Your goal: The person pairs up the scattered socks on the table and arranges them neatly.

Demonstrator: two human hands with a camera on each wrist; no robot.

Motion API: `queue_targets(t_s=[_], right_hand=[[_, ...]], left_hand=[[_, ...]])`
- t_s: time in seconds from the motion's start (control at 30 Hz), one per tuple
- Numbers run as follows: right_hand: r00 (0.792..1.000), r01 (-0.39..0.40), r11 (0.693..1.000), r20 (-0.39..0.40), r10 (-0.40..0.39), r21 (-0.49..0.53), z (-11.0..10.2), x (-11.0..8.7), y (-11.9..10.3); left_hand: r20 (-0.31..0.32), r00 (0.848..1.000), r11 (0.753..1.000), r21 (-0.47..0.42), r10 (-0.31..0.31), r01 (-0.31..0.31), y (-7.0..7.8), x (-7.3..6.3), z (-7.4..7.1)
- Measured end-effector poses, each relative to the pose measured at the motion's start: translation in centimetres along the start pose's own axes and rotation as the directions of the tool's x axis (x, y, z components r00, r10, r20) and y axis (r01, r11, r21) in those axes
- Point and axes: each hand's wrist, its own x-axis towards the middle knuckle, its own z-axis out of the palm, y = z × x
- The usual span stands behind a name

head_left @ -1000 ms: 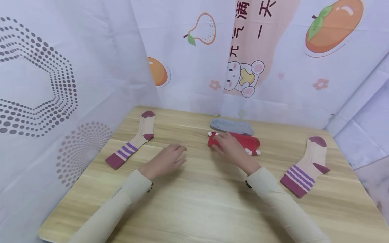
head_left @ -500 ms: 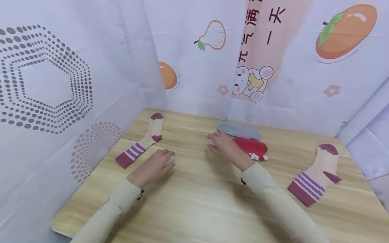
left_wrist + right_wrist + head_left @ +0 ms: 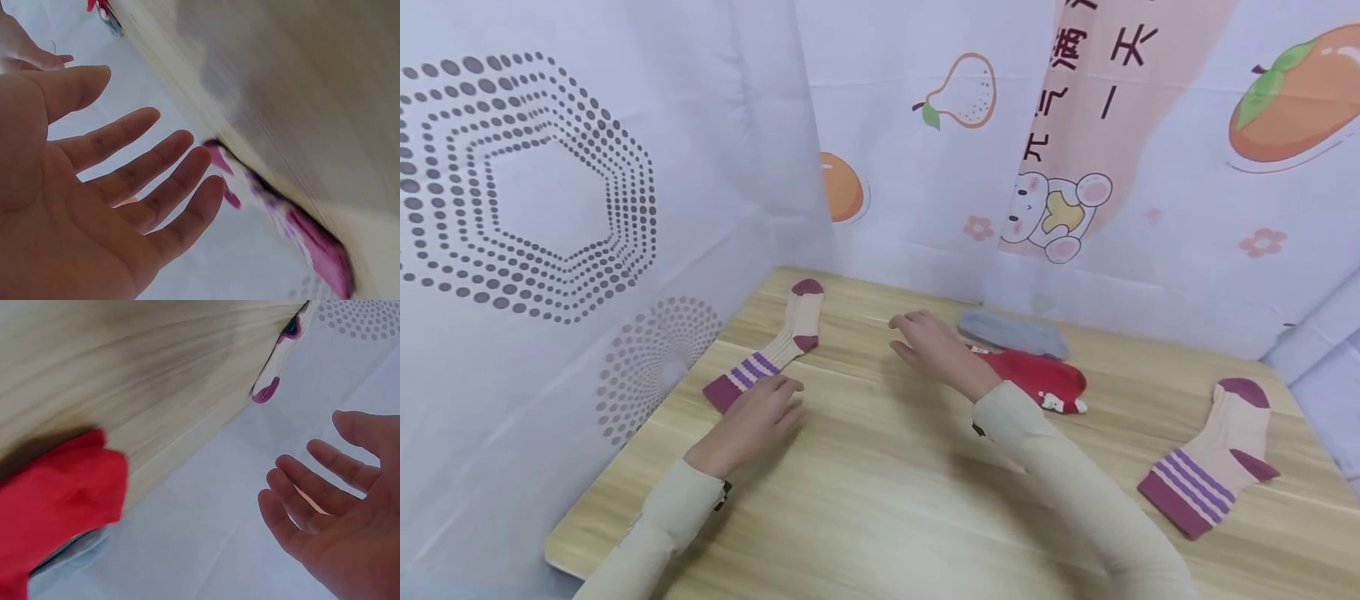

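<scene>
My left hand [image 3: 748, 429] hovers by the cuff of a cream sock [image 3: 786, 342] with burgundy toe, heel and cuff and purple stripes. In the left wrist view its fingers [image 3: 169, 162] are spread and relaxed, apart from that sock. My right hand [image 3: 936, 354] is in the air, left of a red sock [image 3: 1037, 375] and partly in front of it. Nothing is in its grasp; the right wrist view has its fingers [image 3: 306, 494] loosely extended. Behind the red sock lies a grey sock [image 3: 1015, 333]. A matching cream striped sock [image 3: 1213, 454] lies flat at the right.
All the socks lie on a wood-grain table [image 3: 865, 517]. White curtains [image 3: 895, 208] printed with fruit, a cartoon animal and dotted patterns hang along its back and left side. The table's rounded front-left corner [image 3: 561, 550] shows.
My right hand has left the red sock and moved left. My left hand has moved left towards the left striped sock. The head view has shifted left, and the socks lie as before.
</scene>
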Motion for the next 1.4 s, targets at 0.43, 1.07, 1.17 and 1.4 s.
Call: queue_targets(t_s=[0.43, 1.07, 1.17, 1.4], right_hand=[[0.995, 0.093, 0.994, 0.024, -0.094, 0.063, 0.8, 6.3, -1.2], [0.995, 0.011, 0.991, 0.094, -0.023, 0.13, 3.6, 16.2, -1.4], [0.995, -0.006, 0.99, 0.095, -0.007, 0.138, 4.2, 17.2, -1.0], [0.996, -0.029, 0.985, 0.09, 0.014, 0.169, 6.3, 19.7, -1.2]], left_hand=[[-0.161, 0.986, 0.982, 0.175, -0.035, 0.063, -3.9, -1.5, -1.6], [-0.178, 0.97, 0.962, 0.187, -0.166, 0.199, -7.3, -1.1, -1.7], [-0.188, 0.968, 0.961, 0.186, -0.167, 0.202, -7.7, -0.7, -1.7], [-0.172, 0.965, 0.954, 0.194, -0.198, 0.23, -8.9, -0.7, -1.9]])
